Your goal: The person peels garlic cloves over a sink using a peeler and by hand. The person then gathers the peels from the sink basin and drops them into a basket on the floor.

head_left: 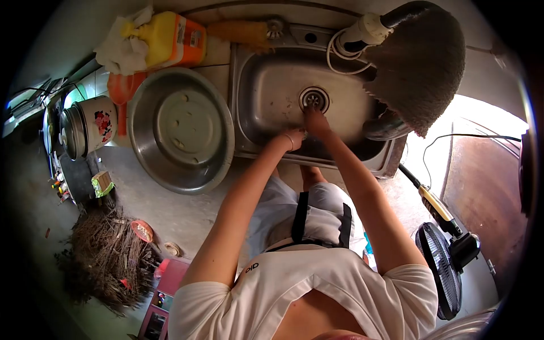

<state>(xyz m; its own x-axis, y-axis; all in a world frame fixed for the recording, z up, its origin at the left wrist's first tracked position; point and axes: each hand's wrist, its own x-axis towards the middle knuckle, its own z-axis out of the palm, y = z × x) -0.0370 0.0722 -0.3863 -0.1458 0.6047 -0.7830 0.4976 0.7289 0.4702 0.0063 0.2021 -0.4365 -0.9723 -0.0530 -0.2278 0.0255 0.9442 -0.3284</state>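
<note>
Both of my hands are down in the stainless steel sink (266,85). My right hand (315,120) reaches to the near edge of the round drain (314,101), its fingers closed together and pointing into the strainer. What they hold, if anything, is hidden. Beside it, lower and to the left, my left hand (293,139) is curled over the front part of the basin, with a thin band on the wrist. Its fingers are bunched, and I cannot make out what is in them. Small bits lie on the sink floor left of the drain.
Left of the sink stands a large metal basin (144,133) with small scraps inside. Behind it are a yellow-orange jug (170,39) and a red dipper (122,88). A grey cloth-like mass (419,62) overhangs the sink's right side. A fan (439,266) stands right; twigs (107,255) lie left.
</note>
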